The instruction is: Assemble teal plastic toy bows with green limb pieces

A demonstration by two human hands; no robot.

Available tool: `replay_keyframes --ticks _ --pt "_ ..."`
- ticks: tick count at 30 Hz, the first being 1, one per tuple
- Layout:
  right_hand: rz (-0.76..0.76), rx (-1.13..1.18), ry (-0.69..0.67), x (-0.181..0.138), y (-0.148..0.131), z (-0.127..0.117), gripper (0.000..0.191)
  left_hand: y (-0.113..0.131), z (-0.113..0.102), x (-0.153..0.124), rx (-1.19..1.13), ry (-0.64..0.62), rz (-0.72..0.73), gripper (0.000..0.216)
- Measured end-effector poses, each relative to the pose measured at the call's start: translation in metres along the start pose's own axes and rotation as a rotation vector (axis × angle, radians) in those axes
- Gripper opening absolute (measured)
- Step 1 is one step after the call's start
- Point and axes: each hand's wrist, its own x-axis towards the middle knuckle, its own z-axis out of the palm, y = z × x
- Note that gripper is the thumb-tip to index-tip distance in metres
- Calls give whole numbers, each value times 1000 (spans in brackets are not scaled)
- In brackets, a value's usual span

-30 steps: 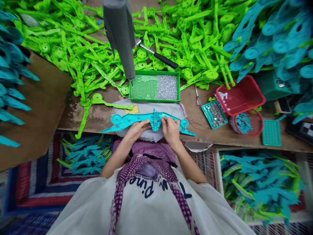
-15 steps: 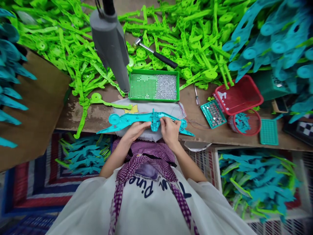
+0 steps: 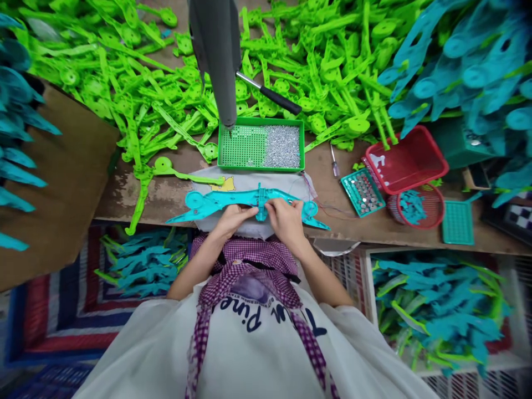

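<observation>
A long teal plastic moulding, with a raised crosspiece at its middle, lies across the cloth near the bench's front edge. My left hand pinches it just left of the crosspiece, thumb pointing inward. On the right of the crosspiece, the bent fingers of my right hand press against the moulding; whether they also hold a small part is hidden. Beneath the moulding is a grey cloth with a yellow print. Behind it stands a green perforated tray, its right half filled with small metal screws.
A grey power screwdriver hangs over the tray's left end. Green plastic pieces heap behind, with a hammer among them. To the right are a small screwdriver, a teal tray of metal discs and red baskets.
The hanging screwdriver has swung right and away from me, now over the tray's left end. My right hand has shifted slightly left, closer to the crosspiece. The moulding has tilted a little.
</observation>
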Motion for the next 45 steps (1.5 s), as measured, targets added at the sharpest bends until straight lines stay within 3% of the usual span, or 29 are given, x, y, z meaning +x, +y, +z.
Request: replay_keyframes --ticks 3,6,8,11,14,17,22,28,33,38,45 --pt "31 -10 -93 15 -6 4 32 7 -3 -6 101 -23 -21 57" --pt "75 -5 -188 24 -9 6 28 22 -11 -23 423 -56 -72 48" --pt "82 -2 -233 25 -8 6 27 34 -16 -29 721 -39 73 39" --pt "84 -5 -260 22 -6 3 27 49 -26 -20 1085 -27 422 27" --pt "18 76 -276 20 0 -3 21 55 -38 2 1255 -176 530 11" --pt "-90 202 -214 24 8 -7 23 58 -46 13 1223 -234 546 12" --pt "-126 228 -74 37 21 3 19 63 -48 4 1202 -150 573 9" --pt "-311 284 -3 19 39 13 22 65 -51 3 1134 -123 561 7" --pt "-375 131 -68 20 41 12 26 62 -51 6 1101 -69 563 7" --pt "-490 -96 -214 26 39 3 30 64 -48 6 1073 -97 541 5" --pt "-553 -118 -331 27 46 -3 38 64 -50 4 1098 -138 575 6"
